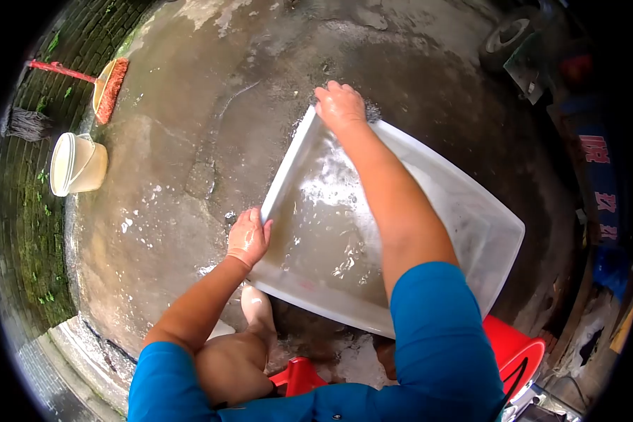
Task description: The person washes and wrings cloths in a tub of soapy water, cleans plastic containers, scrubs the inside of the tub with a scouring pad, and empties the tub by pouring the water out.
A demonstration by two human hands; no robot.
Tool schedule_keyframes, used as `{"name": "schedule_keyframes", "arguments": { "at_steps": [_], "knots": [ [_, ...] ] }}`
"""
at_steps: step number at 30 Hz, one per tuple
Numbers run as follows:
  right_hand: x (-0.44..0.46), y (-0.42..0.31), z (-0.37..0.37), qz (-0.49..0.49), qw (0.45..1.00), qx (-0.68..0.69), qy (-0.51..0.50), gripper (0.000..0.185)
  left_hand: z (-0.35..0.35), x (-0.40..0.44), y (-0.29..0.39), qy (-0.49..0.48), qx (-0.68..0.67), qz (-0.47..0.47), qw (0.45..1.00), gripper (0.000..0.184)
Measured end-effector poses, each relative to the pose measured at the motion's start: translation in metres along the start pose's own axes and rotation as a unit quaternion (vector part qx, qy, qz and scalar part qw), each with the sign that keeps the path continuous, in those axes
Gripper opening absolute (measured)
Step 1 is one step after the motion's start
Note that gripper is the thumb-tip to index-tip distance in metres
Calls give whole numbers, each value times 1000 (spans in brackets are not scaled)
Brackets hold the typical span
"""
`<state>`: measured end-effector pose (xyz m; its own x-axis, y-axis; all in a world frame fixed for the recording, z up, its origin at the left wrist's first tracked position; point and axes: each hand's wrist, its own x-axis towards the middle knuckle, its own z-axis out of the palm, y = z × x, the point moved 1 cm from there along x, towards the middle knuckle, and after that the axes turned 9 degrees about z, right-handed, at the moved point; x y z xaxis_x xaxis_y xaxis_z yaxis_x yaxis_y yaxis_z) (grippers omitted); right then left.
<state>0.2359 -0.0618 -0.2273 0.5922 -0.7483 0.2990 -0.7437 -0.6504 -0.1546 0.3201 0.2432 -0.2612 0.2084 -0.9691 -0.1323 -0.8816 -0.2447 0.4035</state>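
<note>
A large white plastic tub (316, 308) lies before me on the wet ground, holding murky water (323, 243) with patches of white suds. My left hand (249, 238) is closed on its left rim, near the corner closest to me, with the thumb toward the inside. At the far corner, my right hand (341, 107) has its fingers bent over the rim, and that arm reaches across the tub. Both hands look wet. The undersides of the fingers are hidden.
A cream bucket (88, 165) with a handle stands at the left, near a red-handled broom (110, 91) and a grey mop head (27, 124) by a mossy brick wall. A red bucket (510, 352) is at lower right, a white boot (257, 309) beside the tub.
</note>
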Motion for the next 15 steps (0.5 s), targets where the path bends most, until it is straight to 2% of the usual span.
{"name": "schedule_keyframes", "arguments": {
  "at_steps": [1, 2, 4, 6, 8, 10, 12, 14, 15],
  "knots": [
    [-7, 13, -2, -21, 999, 7, -26, 17, 1, -2, 0, 28, 6, 18, 999, 39],
    [-20, 33, -9, -26, 1000, 0, -11, 18, 4, 0, -1, 34, 0, 19, 999, 39],
    [-52, 70, -17, -40, 998, -29, 40, 20, 3, -2, -4, 27, 7, 32, 999, 38],
    [-61, 81, -33, -34, 998, -60, 17, 20, 1, -5, -2, 13, -16, 9, 1000, 38],
    [-60, 73, -27, -46, 997, 23, 56, 19, 2, -2, -2, 30, 2, 26, 999, 39],
    [-60, 27, -17, -46, 979, 132, 147, 18, 0, 0, -1, 29, 6, 24, 999, 38],
    [-62, -21, 25, 44, 935, 276, 216, 21, 5, -2, -3, 54, 11, 48, 997, 38],
    [-60, -42, 90, 225, 825, 462, 233, 23, 3, 1, 0, 44, 6, 39, 998, 37],
    [-62, -49, 101, 338, 780, 478, 222, 23, 1, 1, -1, 38, 1, 29, 999, 37]
  ]
}}
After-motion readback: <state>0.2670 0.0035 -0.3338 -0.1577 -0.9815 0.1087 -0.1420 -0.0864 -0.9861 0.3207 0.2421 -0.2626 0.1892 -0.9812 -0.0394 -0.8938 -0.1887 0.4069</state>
